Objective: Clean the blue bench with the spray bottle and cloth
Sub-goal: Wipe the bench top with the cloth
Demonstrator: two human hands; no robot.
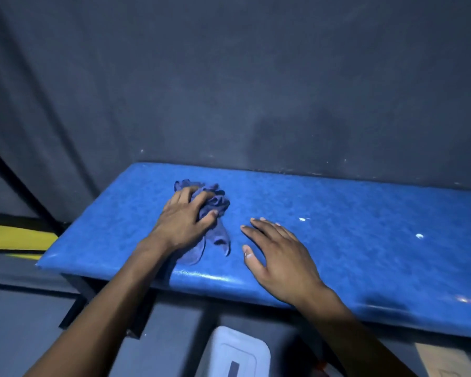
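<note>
The blue padded bench [351, 213] runs from centre left to the right edge, against a dark wall. My left hand [184, 217] presses down on a crumpled blue-purple cloth [215, 202] on the bench's left part, fingers curled into it. My right hand [276, 254] lies flat on the bench surface just right of the cloth, fingers spread, holding nothing. Two small white specks [419, 235] sit on the bench further right. No spray bottle is recognisable in view.
A dark grey wall [229, 91] rises right behind the bench. Below the bench's front edge stands a white plastic container [234, 352]. A yellow stripe [14, 236] marks the floor at left. A cardboard-coloured object [443, 360] shows at bottom right.
</note>
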